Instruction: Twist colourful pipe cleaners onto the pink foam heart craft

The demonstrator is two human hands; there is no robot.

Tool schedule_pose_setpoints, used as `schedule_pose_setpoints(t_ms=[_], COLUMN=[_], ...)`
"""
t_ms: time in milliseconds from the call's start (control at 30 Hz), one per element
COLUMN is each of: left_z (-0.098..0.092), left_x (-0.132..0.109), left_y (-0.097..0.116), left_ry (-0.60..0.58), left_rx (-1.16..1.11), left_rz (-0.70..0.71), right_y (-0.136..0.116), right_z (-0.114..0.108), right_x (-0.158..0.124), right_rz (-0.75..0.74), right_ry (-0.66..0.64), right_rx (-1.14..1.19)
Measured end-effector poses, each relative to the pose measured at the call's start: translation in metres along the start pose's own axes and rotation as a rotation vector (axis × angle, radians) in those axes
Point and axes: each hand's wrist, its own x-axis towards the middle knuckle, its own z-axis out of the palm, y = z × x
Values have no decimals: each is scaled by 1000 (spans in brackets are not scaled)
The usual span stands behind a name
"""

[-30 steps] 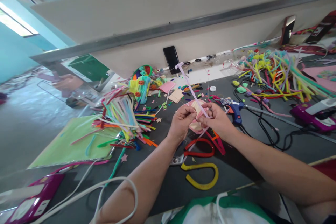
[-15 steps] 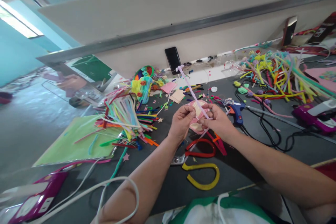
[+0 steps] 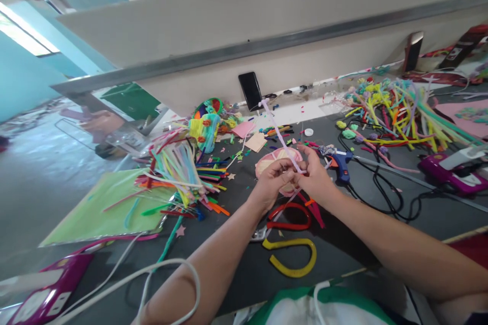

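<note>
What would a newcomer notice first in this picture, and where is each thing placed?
Probably the left hand and right hand, meeting near the centre at the lower end of a fuzzy lilac stem that slants up toward the black phone. Next, a colourful bundle of stems left of the hands and a tangled heap at the right would draw the eye. Nearer the wearer, a red handle and a yellow handle stand out on the dark table.

A thin, fuzzy lilac stem (image 3: 281, 138) is slanting upward, its small knobbed tip pointing toward eleven o'clock and its lower end being held. Beyond that end, a rounded piece (image 3: 267, 160), pink-rimmed with cream areas, is sitting partly hidden, showing toward nine and seven o'clock from it.
</note>
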Motion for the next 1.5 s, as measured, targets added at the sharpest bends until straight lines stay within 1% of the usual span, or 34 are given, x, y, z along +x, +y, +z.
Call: schedule_pose_setpoints(t_ms=[100,200,233,267,300,367,433,567,633,733,867,1100,1267,1500], left_z=[3,1,-1,-2,-3,-4,-3,1,2,1,-2,-3,-3,-2], left_x=[-2,-2,-1,0,1,1,-1,-7,-8,-7,-5,-4,-3,-4], left_y=[2,7,9,11,13,15,16,14,12,10,7,6,4,3], left_ry=[15,48,54,56,53,33,-16,-149,-190,-198,-171,-115,-123,-112], left_rx=[-38,-42,-39,-36,-31,-16,3,14,3,-33,6,6,6,-15], left_rz=[-29,-36,-29,-18,-3,16,-15,-138,-151,-129,-141,-142,-164,-191], right_y=[1,-2,-3,-5,-7,-11,-15,-19,-19,-19,-17,-12,-11,-8], right_z=[3,-1,-4,-9,-14,-25,-32,-36,-37,-38,-42,-42,-43,-46], right_x=[-3,-2,0,2,5,11,16,20,20,20,22,25,27,27], right_rz=[2,24,33,42,47,31,2,-40,-58,-65,-75,-54,-58,-64], right_ry=[-59,-195,-211,-205,-165,-52,23,47,62,91,89,-37,-20,-15], right_rx=[-10,95,123,136,135,117,141,217,195,145,108,-6,-73,-78])
